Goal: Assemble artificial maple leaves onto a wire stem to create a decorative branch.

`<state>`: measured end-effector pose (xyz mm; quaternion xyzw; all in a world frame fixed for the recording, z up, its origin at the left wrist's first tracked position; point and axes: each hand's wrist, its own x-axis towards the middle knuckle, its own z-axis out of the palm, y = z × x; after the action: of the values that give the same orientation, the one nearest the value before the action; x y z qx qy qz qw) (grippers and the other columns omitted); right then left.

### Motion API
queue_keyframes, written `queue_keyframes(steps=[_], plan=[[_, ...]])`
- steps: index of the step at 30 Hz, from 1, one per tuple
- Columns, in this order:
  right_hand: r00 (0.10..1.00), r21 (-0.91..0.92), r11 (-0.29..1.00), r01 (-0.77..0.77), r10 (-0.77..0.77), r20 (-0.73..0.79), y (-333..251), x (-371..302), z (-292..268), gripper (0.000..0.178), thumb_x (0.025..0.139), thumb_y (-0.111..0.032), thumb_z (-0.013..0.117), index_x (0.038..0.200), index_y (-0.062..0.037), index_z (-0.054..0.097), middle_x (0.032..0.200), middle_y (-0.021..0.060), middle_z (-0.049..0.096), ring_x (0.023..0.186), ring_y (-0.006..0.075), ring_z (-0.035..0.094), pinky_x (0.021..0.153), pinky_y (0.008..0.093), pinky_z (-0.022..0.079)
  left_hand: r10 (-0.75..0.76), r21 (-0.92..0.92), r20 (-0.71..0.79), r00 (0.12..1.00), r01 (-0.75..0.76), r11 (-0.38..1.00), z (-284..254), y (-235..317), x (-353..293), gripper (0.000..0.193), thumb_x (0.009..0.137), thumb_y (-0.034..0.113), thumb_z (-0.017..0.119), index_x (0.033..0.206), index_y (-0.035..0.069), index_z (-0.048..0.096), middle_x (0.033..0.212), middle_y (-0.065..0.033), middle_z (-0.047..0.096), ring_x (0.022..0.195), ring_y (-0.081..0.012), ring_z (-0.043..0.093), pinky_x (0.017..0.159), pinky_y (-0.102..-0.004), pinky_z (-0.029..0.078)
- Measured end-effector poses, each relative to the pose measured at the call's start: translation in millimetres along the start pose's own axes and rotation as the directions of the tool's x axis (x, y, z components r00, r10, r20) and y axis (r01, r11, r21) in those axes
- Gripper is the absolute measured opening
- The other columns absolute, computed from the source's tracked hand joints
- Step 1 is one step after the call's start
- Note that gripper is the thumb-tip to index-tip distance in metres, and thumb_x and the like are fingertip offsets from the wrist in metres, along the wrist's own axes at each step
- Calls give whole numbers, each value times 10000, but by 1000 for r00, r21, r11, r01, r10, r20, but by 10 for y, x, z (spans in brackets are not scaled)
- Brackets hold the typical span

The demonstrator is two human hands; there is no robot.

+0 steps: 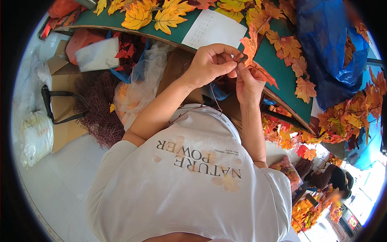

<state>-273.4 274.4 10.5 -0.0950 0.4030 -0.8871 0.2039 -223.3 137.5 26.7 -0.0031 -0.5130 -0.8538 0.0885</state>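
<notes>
My left hand [213,62] and my right hand [248,84] meet over the near edge of the green table, fingertips pinched together. Between them is a small dark piece [243,58] at the base of an orange artificial maple leaf [250,43], which points up and away. A second orange leaf [265,75] sticks out to the right past my right thumb. Under the hands, a thin brown stem [215,99] loops down across my lap. Exactly how the stem joins the leaves is hidden by the fingers.
The green table [181,32] carries yellow leaves [171,16], a handwritten paper sheet [213,30] and an orange leaf garland [290,48]. A blue plastic bag [326,48] stands at the right. Leftward are a cardboard box [66,117] and a bundle of dark stems [100,109].
</notes>
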Motion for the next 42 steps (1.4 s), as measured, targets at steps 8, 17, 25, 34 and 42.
queue_keyframes(steps=[8,17,25,34,42], plan=[[993,-471,882,-20,72,94,-173,141,80,82,810,10,626,865,21,567,788,82,634,648,125,609,630,236,498,-103,-25,-92,990,101,995,-51,-75,-74,130,842,-9,576,969,-36,575,791,-59,615,727,-147,637,642,-228,513],[809,-775,255,578,-55,585,-647,1272,413,240,762,-19,615,1000,-30,644,875,109,637,790,223,599,712,332,481,-37,-318,-251,967,-47,947,-257,-13,-261,156,898,113,541,1024,23,567,791,-29,575,546,-99,519,489,-212,414],[771,-751,-363,552,-121,625,-413,2155,185,158,781,-119,626,895,-21,673,850,184,619,811,322,594,743,397,475,-8,-511,-65,998,-26,859,-225,152,-174,430,936,295,472,1190,-51,481,873,-7,490,656,-76,394,603,-223,338],[802,-754,-404,517,-80,593,-724,2152,172,159,769,-127,645,890,-27,671,835,164,631,780,313,614,697,367,483,-32,-629,59,998,62,775,-207,180,-178,350,914,134,509,1218,-39,491,917,-1,496,775,-74,462,696,-203,389],[954,-768,618,172,-300,-28,-1094,1956,157,167,852,-108,607,870,55,633,813,100,642,747,152,633,574,258,511,7,-225,4,1000,-6,974,-140,223,-200,70,888,35,535,946,-3,536,897,-71,578,743,-123,594,684,-228,483]])
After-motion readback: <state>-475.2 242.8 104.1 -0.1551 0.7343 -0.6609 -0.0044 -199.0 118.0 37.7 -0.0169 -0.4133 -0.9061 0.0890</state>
